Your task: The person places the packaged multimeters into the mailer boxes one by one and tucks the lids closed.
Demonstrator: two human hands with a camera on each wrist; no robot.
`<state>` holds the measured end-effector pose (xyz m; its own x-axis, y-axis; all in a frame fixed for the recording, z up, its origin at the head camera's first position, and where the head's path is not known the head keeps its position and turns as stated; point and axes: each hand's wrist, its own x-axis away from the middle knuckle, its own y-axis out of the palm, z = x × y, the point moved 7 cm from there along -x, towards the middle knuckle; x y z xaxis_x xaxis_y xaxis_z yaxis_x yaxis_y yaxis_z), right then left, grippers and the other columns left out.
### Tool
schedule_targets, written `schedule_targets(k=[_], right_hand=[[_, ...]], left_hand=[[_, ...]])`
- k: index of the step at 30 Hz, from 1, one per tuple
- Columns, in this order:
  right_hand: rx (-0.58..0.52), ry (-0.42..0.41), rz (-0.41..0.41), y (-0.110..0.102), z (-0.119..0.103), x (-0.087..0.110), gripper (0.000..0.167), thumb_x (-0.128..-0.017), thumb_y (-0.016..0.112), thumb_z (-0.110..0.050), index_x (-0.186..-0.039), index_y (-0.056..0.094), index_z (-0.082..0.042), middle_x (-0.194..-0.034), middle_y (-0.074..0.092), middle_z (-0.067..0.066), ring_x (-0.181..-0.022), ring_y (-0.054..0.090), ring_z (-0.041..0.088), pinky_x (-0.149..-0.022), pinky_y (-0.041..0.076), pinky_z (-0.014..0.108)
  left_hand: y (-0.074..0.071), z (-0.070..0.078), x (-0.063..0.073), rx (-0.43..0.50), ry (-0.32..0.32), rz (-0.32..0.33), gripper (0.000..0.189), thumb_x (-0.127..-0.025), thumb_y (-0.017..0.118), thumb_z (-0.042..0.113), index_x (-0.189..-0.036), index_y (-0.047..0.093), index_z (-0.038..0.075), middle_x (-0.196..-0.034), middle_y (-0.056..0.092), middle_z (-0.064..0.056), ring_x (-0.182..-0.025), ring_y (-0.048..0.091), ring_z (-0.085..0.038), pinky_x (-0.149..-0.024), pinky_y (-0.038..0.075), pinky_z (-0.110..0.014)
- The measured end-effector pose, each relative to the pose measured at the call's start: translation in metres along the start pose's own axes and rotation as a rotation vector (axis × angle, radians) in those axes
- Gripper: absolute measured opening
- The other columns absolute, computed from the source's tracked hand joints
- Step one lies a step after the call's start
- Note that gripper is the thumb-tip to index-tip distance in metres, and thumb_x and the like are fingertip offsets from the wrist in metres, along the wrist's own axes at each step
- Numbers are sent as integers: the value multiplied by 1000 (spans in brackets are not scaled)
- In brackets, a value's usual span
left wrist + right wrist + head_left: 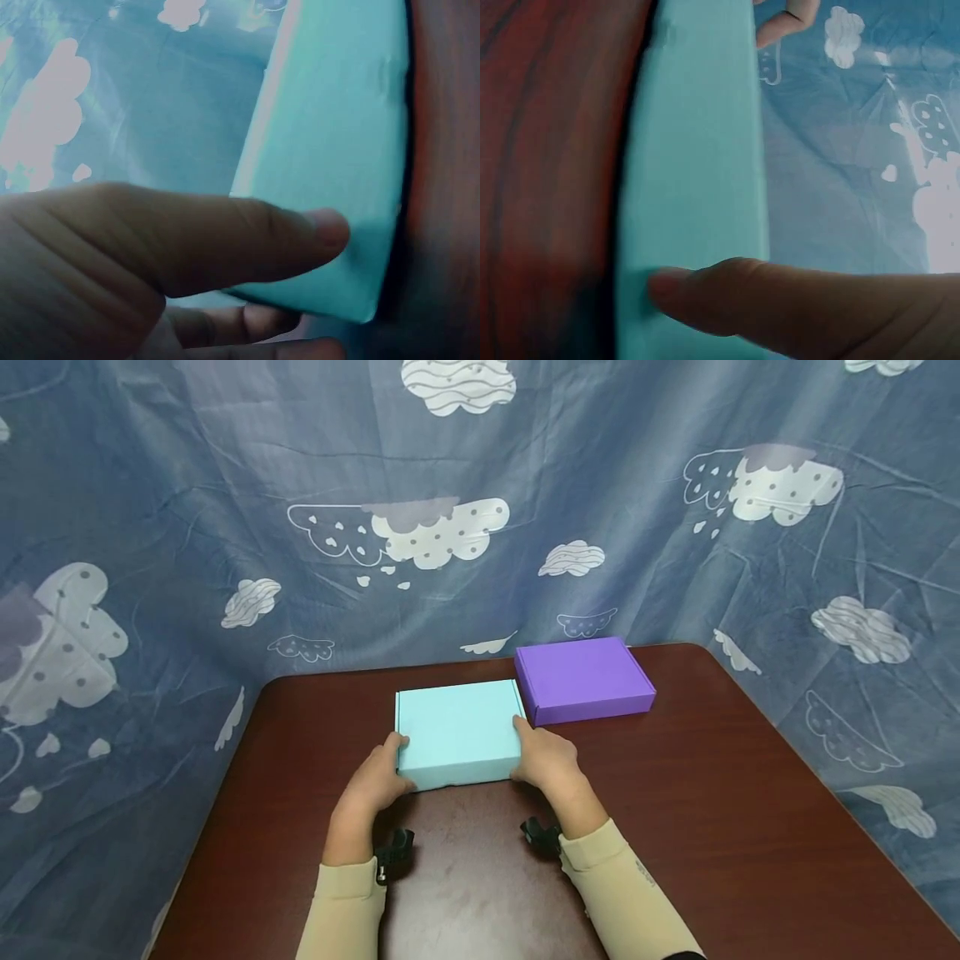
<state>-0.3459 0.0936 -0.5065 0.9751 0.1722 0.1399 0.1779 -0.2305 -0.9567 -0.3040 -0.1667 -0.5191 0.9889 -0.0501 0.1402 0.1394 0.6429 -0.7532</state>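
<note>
A closed light turquoise cardboard box (459, 727) is held between both hands near the middle of the table. The left hand (377, 777) grips its left end, the thumb (255, 240) lying across the near side wall and the other fingers around the corner. At the opposite end, the right hand (547, 756) grips in the same way, its thumb (712, 296) pressed on that wall. A dark line runs under the box's lower edge in both wrist views; I cannot tell whether the box touches the table. Beyond its right end lies a closed purple box (585, 677).
The dark reddish-brown table (712, 827) has rounded far corners. A blue cloud-patterned curtain (420, 602) hangs behind it and along both sides. A black camera mount (393, 852) sits at the left wrist, another mount (540, 837) at the right.
</note>
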Motion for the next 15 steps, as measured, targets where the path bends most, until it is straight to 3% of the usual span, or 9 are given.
schedule_targets(k=[8, 15], right_hand=[[71, -26, 134, -9, -8, -5, 89, -66, 95, -35, -141, 54, -11, -92, 71, 17, -74, 66, 31, -56, 52, 47], [81, -3, 128, -4, -15, -9, 91, -65, 96, -39, -143, 56, -15, -93, 71, 16, -76, 66, 30, -57, 52, 46]], left_hand=[[2, 12, -4, -142, 4, 144, 65, -81, 84, 6, -132, 44, 5, -111, 55, -26, -86, 63, -40, -70, 51, -51], [2, 11, -4, -265, -20, 197, 65, -81, 89, 14, -127, 44, 4, -101, 53, -24, -72, 61, -37, -58, 49, -49]])
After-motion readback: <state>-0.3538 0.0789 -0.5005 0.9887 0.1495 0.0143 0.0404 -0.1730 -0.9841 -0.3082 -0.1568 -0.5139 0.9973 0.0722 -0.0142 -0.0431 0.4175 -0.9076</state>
